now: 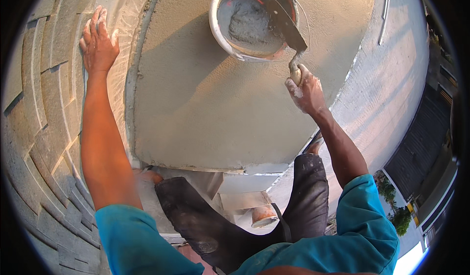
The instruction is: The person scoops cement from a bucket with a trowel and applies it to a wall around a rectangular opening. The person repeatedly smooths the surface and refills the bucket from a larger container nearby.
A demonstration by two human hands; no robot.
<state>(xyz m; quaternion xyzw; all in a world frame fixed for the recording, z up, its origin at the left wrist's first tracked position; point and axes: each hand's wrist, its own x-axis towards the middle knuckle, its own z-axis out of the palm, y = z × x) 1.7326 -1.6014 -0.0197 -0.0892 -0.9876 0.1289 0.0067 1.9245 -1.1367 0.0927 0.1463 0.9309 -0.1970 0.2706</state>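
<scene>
My right hand is closed round the handle of a trowel. The trowel's blade, smeared with grey mortar, reaches over the right rim of a bucket. Inside the bucket lies a heap of wet mortar. The bucket stands on a mortar-coated slab with a smooth, damp-looking surface. Out to the left, my left hand rests with fingers stretched against the wall of layered stone strips; it holds nothing. Pale mortar marks both hands.
Below the slab's near edge, between my legs, are a board and a small orange pail. A pale sloping surface runs along the right. Farther right stands a dark gate, with green plants near it.
</scene>
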